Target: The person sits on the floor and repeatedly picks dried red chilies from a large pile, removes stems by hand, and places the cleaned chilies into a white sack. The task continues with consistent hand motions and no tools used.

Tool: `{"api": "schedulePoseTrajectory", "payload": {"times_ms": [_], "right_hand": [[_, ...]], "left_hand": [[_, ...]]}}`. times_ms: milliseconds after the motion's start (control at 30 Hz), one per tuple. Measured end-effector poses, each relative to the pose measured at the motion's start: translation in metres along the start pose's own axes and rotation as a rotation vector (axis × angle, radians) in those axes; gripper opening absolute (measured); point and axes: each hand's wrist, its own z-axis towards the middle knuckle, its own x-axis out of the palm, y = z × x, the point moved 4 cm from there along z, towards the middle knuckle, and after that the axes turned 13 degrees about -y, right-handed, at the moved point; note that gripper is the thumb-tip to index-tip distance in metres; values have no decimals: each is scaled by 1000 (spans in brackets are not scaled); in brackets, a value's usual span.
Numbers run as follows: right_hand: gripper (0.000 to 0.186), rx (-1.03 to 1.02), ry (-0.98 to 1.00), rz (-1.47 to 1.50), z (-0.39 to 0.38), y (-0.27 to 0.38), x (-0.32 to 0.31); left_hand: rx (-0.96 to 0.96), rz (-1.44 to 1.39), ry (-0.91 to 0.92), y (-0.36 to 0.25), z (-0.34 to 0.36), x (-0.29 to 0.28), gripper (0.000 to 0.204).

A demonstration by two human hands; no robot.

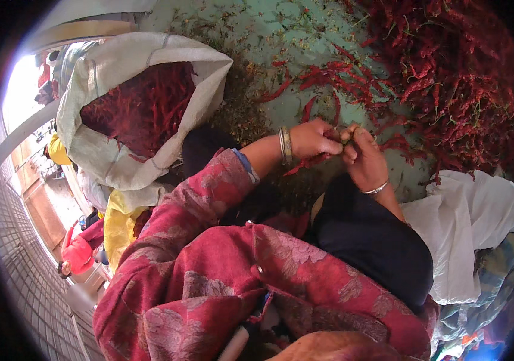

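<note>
My left hand (316, 139) and my right hand (361, 154) meet over my lap, fingertips pinched around a small green chilli stem (347, 142). A red dried chilli (310, 163) hangs just below my left hand, which grips it. Loose red chillies (341, 78) lie on the pale green floor (251, 42) beyond my hands, and a large heap of them (449, 72) fills the upper right. An open white woven sack (202, 90) holding red chillies stands to the upper left.
A yellow sack (118, 222) lies at my left, near a wire mesh panel (25, 265) and a person in red (79, 253) farther off. White cloth (449, 234) and bluish bundled fabric (498, 289) lie at my right. Plant debris is scattered over the floor.
</note>
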Motion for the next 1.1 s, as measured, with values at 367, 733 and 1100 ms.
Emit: {"api": "schedulePoseTrajectory", "payload": {"times_ms": [367,733,1100], "right_hand": [[15,48,-130,-239,2,21,-10],[16,49,-148,-205,10,21,-24],[22,-236,-236,-260,14,39,-25]], "left_hand": [[148,359,134,-35,19,-49,16],[426,1325,-622,-92,111,-64,33],[268,108,-152,-74,48,-50,22]]}}
